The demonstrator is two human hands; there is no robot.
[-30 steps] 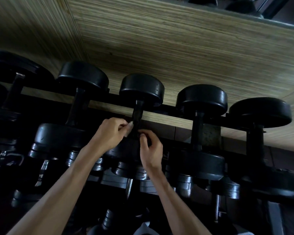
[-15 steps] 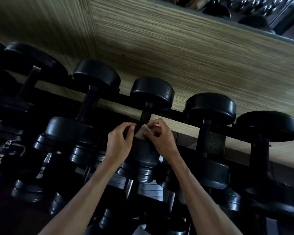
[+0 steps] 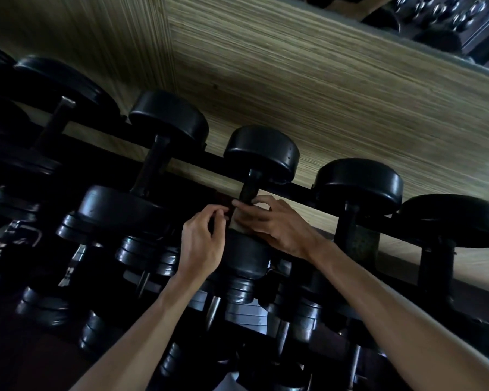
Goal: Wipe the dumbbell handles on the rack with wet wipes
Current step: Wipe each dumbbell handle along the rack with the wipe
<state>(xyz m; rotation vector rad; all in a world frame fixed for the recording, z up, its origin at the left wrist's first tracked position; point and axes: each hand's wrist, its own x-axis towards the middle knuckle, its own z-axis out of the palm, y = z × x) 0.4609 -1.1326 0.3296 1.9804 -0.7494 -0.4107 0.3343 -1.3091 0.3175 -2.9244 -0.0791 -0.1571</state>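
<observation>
- The middle dumbbell [image 3: 259,193] sits on the top row of the black rack [image 3: 302,190], its far head against the striped wood-look wall [image 3: 308,88]. Everything below is placed relative to that dumbbell.
- Its handle [image 3: 248,190] runs from the far head down toward the near head. That's where both hands are working.
- The right hand [image 3: 274,224] comes in from the right side of the dumbbell with fingers curled around the lower part of the handle, pressing a pale wet wipe [image 3: 235,221] against it. Only a small strip of the wipe peeks out from under the fingers.
- The left hand [image 3: 202,244] is just left of the handle. Fingers are bent and the fingertips pinch near the wipe's left edge, but it's too dark to say for sure whether they actually have hold of it.
- More black dumbbells sit either side of it, two to the right and a couple to the left.
- Below it, lower rows hold smaller dumbbells with shiny metal handles, pretty murky.
</observation>
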